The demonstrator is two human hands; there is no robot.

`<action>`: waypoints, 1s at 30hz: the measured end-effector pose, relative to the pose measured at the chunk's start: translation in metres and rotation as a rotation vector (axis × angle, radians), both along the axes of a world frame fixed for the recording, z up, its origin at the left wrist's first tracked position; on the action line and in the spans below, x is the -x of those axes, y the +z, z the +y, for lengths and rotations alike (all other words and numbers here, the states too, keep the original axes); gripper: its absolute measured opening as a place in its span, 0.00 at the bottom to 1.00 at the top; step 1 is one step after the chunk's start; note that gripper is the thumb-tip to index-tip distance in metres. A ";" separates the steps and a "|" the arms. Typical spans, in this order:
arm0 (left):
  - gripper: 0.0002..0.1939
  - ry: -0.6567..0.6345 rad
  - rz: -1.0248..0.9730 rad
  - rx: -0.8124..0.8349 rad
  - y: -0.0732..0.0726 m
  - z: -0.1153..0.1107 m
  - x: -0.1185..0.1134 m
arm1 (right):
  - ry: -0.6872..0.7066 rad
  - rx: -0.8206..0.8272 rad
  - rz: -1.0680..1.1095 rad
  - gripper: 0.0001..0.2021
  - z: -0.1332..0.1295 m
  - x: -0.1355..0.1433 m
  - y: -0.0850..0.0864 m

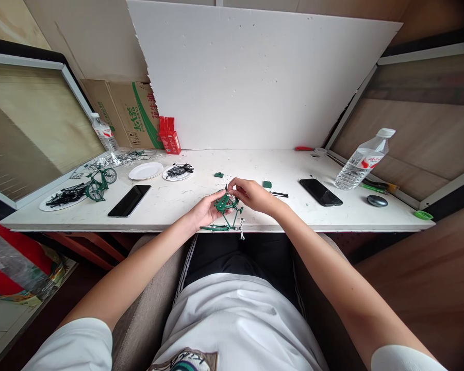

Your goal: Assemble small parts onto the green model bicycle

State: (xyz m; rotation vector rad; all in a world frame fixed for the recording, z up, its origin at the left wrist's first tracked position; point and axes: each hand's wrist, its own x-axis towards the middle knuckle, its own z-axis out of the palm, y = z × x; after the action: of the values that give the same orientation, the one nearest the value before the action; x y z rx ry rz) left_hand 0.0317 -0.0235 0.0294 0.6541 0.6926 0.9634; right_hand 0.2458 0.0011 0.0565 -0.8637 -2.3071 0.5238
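A small green model bicycle [227, 219] is held over the table's front edge, its handlebar end pointing toward me. My left hand [206, 210] grips it from the left, around the wheel part. With fingers pinched, my right hand [246, 193] is at the upper end of the model; whether a tiny part sits between those fingertips is too small to tell. Just beyond the hands lie a small green piece [218, 174] and another green piece [267, 184]. A thin black tool or part [279, 194] rests right of my right hand.
Left on the white table [170, 206] are a finished-looking green model bicycle [100, 181], paper plates [146, 171] with black parts, and a phone [129, 201]. Right are another phone [320, 192], a water bottle [363, 159], a round dark disc [377, 201] and a green cap [424, 215].
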 end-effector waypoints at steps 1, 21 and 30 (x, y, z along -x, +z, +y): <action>0.06 -0.001 0.000 0.001 0.000 0.000 0.000 | -0.001 0.001 0.000 0.09 0.000 0.000 0.000; 0.05 -0.012 0.001 -0.023 -0.002 0.001 0.001 | 0.014 0.016 0.001 0.09 -0.001 0.001 0.000; 0.06 -0.012 0.009 -0.015 -0.001 0.001 0.000 | 0.012 0.024 -0.002 0.08 -0.003 0.001 0.001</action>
State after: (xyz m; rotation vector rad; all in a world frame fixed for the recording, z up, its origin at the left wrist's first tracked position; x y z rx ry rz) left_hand 0.0313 -0.0226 0.0281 0.6755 0.6895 0.9556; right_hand 0.2444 -0.0015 0.0579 -0.8631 -2.3134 0.5570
